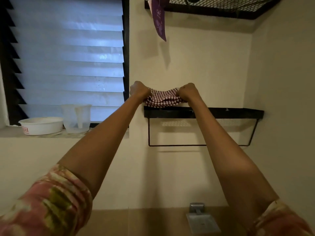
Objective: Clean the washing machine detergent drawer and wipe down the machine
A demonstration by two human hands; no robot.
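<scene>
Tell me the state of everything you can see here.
Shelf, fixed to the wall.
Cloth, bunched at the shelf's left end.
Left hand, gripping the cloth.
Right hand, gripping the cloth.
Window slats, closed.
Jug, upright on the sill.
Bowl, upright beside the jug.

Cannot see the fingertips of left hand (139, 90) or right hand (188, 91), buried in the checked cloth (163, 98). Cannot follow the wire rack (213, 5) or purple packet (160, 23) past the top edge. Cannot read the red print on the white bowl (42, 126)
</scene>
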